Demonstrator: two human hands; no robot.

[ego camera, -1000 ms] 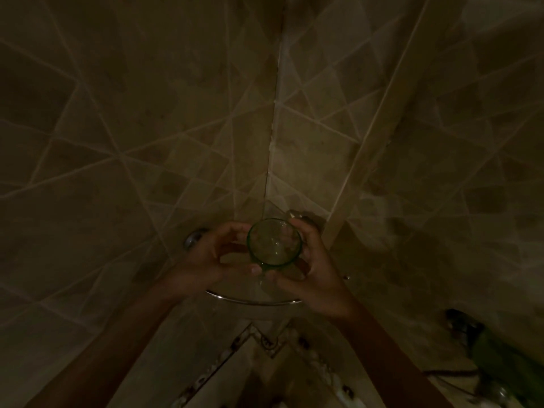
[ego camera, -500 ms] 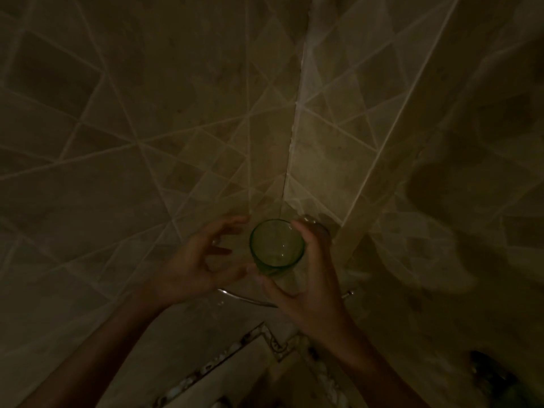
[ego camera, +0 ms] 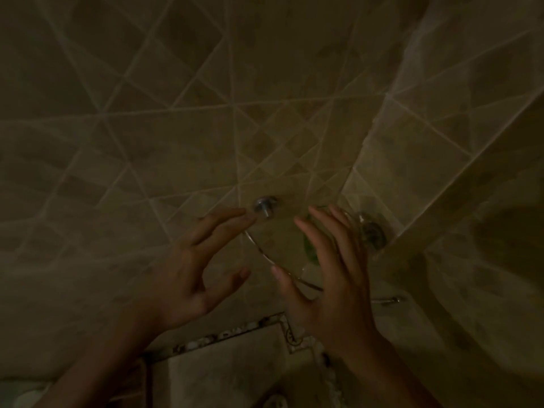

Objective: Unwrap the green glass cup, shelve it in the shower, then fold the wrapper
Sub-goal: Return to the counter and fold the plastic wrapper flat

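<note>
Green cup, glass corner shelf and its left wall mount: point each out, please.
green cup [ego camera: 311, 251], head view, green glass showing left of the right hand.
glass corner shelf [ego camera: 259, 251], head view, curved front edge.
left wall mount [ego camera: 264, 205], head view, metal knob on the tiles.

This is a home bathroom — the corner of a tiled shower, dimly lit. Two tan tile walls [ego camera: 147, 142] with pale diagonal grout lines meet in a corner, where a clear glass corner shelf [ego camera: 282, 245] hangs on a chrome wall mount [ego camera: 265, 205]. Lower down runs a patterned mosaic border [ego camera: 229, 335] — typical shower trim.
</note>
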